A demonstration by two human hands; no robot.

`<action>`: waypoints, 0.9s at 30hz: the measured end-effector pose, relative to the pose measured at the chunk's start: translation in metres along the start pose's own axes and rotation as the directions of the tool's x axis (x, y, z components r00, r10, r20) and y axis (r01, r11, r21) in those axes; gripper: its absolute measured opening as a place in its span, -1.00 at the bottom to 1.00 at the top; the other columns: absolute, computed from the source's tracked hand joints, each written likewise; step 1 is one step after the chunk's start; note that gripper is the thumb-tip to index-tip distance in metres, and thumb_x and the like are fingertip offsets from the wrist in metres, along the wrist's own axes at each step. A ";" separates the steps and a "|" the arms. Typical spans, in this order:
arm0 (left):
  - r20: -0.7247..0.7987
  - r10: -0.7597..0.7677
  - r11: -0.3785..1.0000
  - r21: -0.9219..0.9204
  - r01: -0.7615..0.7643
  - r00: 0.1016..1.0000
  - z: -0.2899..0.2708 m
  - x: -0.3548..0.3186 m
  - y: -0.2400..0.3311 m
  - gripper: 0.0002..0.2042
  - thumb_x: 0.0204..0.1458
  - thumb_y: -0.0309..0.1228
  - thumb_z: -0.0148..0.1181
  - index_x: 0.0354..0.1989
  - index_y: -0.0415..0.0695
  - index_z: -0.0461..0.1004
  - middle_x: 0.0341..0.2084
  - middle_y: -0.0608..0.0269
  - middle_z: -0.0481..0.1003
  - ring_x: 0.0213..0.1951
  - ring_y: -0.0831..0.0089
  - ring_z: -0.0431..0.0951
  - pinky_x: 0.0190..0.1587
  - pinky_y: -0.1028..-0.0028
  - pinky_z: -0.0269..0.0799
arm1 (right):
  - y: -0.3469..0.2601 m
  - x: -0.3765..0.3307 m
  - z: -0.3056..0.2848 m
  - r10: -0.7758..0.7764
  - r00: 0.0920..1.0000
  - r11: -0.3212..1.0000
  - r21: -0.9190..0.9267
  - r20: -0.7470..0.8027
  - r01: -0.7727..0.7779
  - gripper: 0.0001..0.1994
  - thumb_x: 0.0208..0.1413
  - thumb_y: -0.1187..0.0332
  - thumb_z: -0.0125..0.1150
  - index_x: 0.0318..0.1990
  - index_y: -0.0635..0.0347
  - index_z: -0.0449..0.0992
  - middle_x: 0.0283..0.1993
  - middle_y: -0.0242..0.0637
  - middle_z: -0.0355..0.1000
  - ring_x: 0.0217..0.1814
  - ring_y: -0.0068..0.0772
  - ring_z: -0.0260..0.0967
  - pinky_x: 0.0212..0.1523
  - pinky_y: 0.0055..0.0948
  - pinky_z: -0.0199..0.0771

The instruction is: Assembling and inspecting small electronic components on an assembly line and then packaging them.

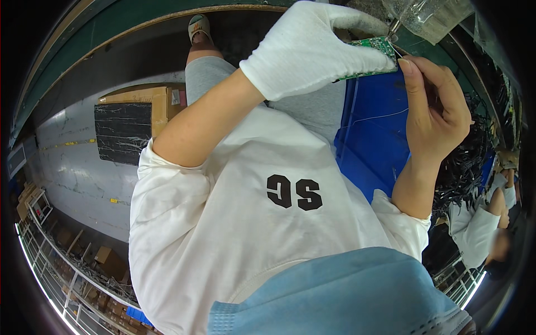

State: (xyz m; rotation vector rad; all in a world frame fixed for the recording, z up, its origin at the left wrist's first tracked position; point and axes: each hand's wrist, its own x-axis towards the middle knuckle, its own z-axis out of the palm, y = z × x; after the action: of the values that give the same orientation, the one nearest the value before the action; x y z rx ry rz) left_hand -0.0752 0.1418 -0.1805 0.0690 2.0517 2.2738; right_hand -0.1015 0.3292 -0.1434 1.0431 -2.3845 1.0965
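My left hand (pixel 310 53), in a white glove, grips a green circuit board (pixel 377 44) by its edges, thumb along the near side. Bare, my right hand (pixel 438 103) pinches a thin solder wire (pixel 379 118) between thumb and forefinger. One short end of the wire points at the board's right corner; the rest trails left below the hand. A metal soldering tip (pixel 394 27) meets or nearly meets the same corner; I cannot tell whether it touches. The glove's fingers hide much of the board.
A blue bin (pixel 374 148) stands by my legs, with a heap of black cables (pixel 463 162) to its right. Behind the tip is a clear plastic container (pixel 432 19). A taped cardboard box (pixel 125 131) sits on the floor at left. Another person (pixel 480 223) is at far right.
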 end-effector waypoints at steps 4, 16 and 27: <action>-0.012 -0.066 0.998 0.005 0.067 0.998 0.001 -0.002 0.000 -0.57 -0.04 -0.36 0.38 -0.02 -0.36 0.52 -0.24 0.15 0.61 -0.28 0.56 0.51 -0.17 0.64 0.46 | 0.000 -0.002 0.000 0.061 0.997 0.994 0.090 -0.044 -0.057 -0.92 -0.04 0.58 0.39 -0.35 0.29 0.63 -0.51 -0.46 0.39 -0.58 -0.69 0.09 -0.56 -0.72 0.05; 0.004 0.051 0.998 -0.029 -0.051 0.999 -0.003 0.003 -0.007 -0.58 -0.03 -0.37 0.37 -0.02 -0.35 0.52 -0.27 0.20 0.61 -0.33 0.62 0.49 -0.24 0.66 0.45 | 0.003 0.002 0.003 -0.005 0.999 0.999 0.036 -0.036 0.006 -0.90 -0.04 0.61 0.36 -0.33 0.28 0.64 -0.41 -0.43 0.45 -0.57 -0.70 0.09 -0.56 -0.73 0.05; 0.014 0.029 0.999 -0.043 -0.029 0.999 -0.001 0.000 -0.005 -0.58 -0.04 -0.38 0.38 -0.02 -0.34 0.53 -0.29 0.20 0.61 -0.33 0.61 0.50 -0.22 0.66 0.46 | 0.002 0.001 0.003 0.001 1.000 0.999 0.047 -0.008 -0.001 -0.90 0.00 0.64 0.27 -0.31 0.31 0.63 -0.40 -0.40 0.44 -0.53 -0.66 0.14 -0.53 -0.73 0.11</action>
State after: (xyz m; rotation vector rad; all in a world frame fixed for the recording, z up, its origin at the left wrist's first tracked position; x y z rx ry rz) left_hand -0.0752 0.1411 -0.1855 0.1130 2.0072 2.3262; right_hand -0.1034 0.3274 -0.1455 1.0509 -2.3639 1.1596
